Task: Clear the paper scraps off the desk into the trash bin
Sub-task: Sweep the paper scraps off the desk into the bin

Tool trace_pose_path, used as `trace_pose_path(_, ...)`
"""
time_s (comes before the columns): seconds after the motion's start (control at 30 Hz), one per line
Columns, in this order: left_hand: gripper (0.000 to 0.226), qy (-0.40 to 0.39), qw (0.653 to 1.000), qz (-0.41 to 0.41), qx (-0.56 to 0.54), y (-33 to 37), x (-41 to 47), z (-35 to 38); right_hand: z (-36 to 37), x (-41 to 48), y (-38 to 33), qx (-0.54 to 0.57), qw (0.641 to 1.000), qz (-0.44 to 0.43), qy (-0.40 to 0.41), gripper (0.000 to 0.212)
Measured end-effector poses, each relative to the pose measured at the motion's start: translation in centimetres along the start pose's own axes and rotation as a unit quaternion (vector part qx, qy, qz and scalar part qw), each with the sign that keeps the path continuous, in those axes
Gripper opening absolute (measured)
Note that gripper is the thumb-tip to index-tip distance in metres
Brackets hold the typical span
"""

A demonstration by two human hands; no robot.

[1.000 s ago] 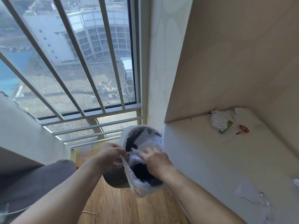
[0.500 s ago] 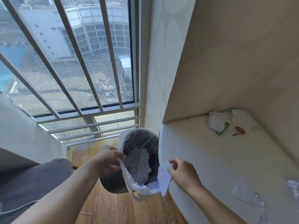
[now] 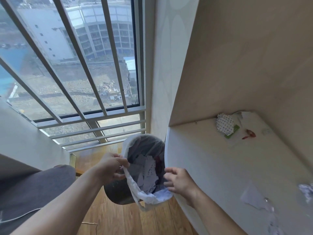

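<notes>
A dark round trash bin point(image 3: 118, 195) with a white plastic liner point(image 3: 145, 197) hangs tilted beside the desk's left edge. White paper scraps point(image 3: 146, 173) lie inside it. My left hand point(image 3: 111, 168) pinches the liner's near left rim. My right hand point(image 3: 179, 181) hovers at the bin's right rim with fingers spread and nothing in it. On the pale desk point(image 3: 211, 167) a flat white scrap point(image 3: 254, 198) and a crumpled one point(image 3: 307, 192) lie at the right.
At the desk's far corner sit a dotted crumpled wrapper point(image 3: 224, 123), a green card point(image 3: 232, 132) and a red bit point(image 3: 249, 134). A barred window point(image 3: 84, 65) is ahead, wood floor point(image 3: 122, 219) below, and a grey cushion point(image 3: 30, 192) at left.
My right hand held a white paper piece at the bin's rim half a second ago; now that hand is empty and spread over the bin. The left hand kept its hold on the liner.
</notes>
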State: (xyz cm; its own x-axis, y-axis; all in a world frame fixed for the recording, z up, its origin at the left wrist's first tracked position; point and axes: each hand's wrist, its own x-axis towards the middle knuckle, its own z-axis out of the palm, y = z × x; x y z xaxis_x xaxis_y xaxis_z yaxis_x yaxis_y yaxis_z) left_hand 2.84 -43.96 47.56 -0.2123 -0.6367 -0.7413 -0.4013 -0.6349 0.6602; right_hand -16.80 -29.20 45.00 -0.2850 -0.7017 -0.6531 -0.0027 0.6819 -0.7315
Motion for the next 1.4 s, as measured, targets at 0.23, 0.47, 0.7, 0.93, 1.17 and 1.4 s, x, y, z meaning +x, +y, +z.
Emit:
trace_pose_path(0.23,0.010,0.020,1.000,0.001,0.004,0.4,0.5,0.0,-8.8,4.5,-3.7,-0.117,0.962,-0.103,0.224,0.046)
trace_pose_path(0.47,0.009,0.023,1.000,0.003,0.014,1.5,1.8,0.2,-23.1,9.5,-5.6,-0.346,0.870,-0.022,0.350,0.071)
trace_pose_path(0.7,0.010,0.040,0.999,0.011,0.020,1.0,4.0,-0.5,-29.3,13.5,-3.1,-0.307,0.904,0.059,0.291,0.085)
trace_pose_path(0.93,0.013,0.031,0.999,0.003,0.018,0.7,5.5,-1.4,-27.5,16.2,-2.0,-0.410,0.874,0.054,0.256,0.073)
trace_pose_path(1.17,0.014,0.021,1.000,0.000,0.016,1.0,5.0,-1.8,-23.1,14.8,-0.7,-0.425,0.872,-0.007,0.242,0.050)
trace_pose_path(1.4,0.019,0.028,0.999,-0.003,0.022,0.8,3.9,-2.4,-12.0,11.4,0.5,-0.423,0.875,-0.096,0.215,0.049)
